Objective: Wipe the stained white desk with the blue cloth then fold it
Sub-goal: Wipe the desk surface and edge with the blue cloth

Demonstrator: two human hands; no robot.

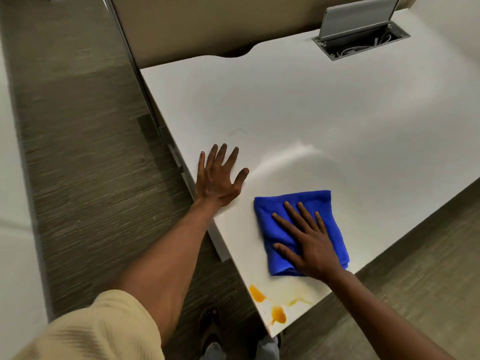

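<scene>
The blue cloth point(298, 229) lies flat on the white desk point(311, 113), near the corner, just above the orange stains point(270, 305). The right hand point(309, 242) presses down on it with its fingers point(291, 211) spread wide. The left hand point(218, 178) rests flat on the bare desk, fingers spread too. The cloth looks soft, light and floppy. It should slide easily under a flat palm. For folding, pinching its corners seems best.
</scene>
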